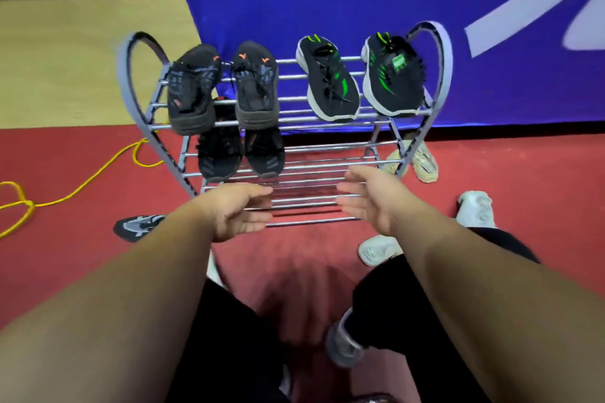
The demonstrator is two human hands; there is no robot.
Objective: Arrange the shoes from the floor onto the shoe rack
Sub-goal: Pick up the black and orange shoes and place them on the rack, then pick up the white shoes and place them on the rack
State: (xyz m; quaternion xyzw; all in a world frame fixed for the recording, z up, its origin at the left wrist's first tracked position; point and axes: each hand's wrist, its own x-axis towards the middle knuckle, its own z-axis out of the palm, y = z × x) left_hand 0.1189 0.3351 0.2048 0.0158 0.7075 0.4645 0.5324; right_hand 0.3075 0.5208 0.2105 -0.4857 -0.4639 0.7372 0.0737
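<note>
Left hand and right hand hang empty before the low bars of the shoe rack, fingers straight and loosely spread, palms facing each other; whether they touch the bars I cannot tell; the top shelf carries four shoes, two black-and-orange shoes and two black-and-green shoes; the next shelf holds two dark shoes; on the floor lie two beige shoes behind the rack, two white shoes and one grey-black shoe.
</note>
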